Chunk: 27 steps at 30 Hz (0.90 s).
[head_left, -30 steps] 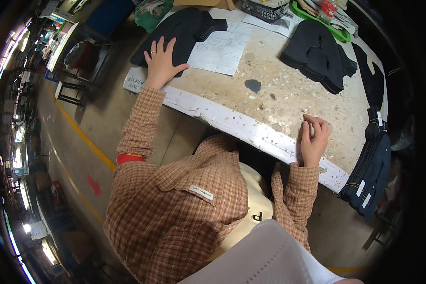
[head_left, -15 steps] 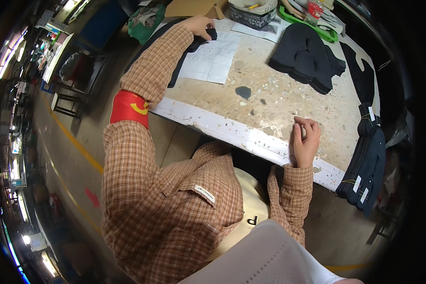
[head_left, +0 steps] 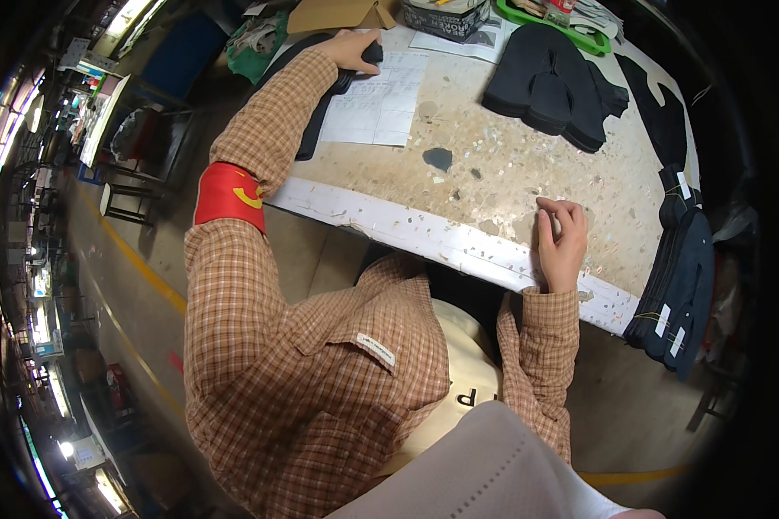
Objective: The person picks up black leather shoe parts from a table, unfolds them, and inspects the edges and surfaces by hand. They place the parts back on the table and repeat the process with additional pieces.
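Observation:
At the far left of the worktable [head_left: 476, 203], my left hand [head_left: 350, 52] reaches over a stack of black cut pieces [head_left: 314, 125]. Its fingers and thumb are closed around the stack's far end; my sleeve hides part of the stack. Beside that hand lies a handwritten paper sheet [head_left: 379, 108]. My right hand [head_left: 565, 242] rests on the near edge of the table, its fingers loosely bent and apart from the thumb, with nothing seen in it. Farther off, beyond my right hand, sits a thick stack of black shaped pieces [head_left: 541, 86].
Tied black bundles with white tags [head_left: 679, 285] hang over the right edge, below another black piece [head_left: 658, 112]. Along the back are cardboard [head_left: 342, 15], a dark printed container [head_left: 446, 23] and a green tray [head_left: 593, 41]. A dark scrap [head_left: 438, 158] lies mid-table; a stool [head_left: 128, 199] stands left.
The view has shifted slightly, so the table's things sit a little higher in the picture. Both hands keep nearly the same places on the stack and the table edge.

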Each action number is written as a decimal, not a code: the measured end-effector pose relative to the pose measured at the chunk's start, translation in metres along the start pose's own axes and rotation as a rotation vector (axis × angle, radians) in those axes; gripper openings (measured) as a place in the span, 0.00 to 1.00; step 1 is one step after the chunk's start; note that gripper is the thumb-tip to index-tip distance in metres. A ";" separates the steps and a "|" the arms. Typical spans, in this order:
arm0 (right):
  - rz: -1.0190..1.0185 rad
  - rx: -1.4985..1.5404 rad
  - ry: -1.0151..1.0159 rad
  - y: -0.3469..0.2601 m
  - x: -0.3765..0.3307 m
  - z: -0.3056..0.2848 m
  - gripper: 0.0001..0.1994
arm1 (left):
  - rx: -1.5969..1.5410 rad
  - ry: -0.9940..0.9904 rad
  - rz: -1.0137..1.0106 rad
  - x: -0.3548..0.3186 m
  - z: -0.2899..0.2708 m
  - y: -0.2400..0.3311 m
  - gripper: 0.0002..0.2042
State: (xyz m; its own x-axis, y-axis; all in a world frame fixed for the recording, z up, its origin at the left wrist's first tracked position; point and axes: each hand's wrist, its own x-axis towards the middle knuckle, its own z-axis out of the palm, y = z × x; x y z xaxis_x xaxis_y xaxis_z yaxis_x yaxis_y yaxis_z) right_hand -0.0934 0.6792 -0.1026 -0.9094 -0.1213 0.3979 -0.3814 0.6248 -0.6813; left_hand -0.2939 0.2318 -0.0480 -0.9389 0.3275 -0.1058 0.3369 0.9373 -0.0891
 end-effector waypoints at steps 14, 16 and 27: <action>-0.019 -0.031 0.006 0.001 -0.001 0.000 0.07 | 0.036 -0.164 0.058 -0.014 0.008 0.011 0.33; -0.010 -0.008 0.003 0.001 -0.002 0.000 0.07 | -0.001 -0.055 0.117 -0.018 0.009 0.005 0.32; -0.017 -0.038 0.002 0.001 -0.002 0.001 0.07 | -0.023 0.030 0.090 -0.037 0.005 0.015 0.24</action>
State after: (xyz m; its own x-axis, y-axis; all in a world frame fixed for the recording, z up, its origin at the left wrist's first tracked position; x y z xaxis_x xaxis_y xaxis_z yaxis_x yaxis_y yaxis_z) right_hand -0.0919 0.6795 -0.1045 -0.9026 -0.1303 0.4102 -0.3898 0.6519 -0.6505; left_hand -0.2536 0.2330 -0.0504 -0.9069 0.4133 -0.0824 0.4183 0.9065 -0.0574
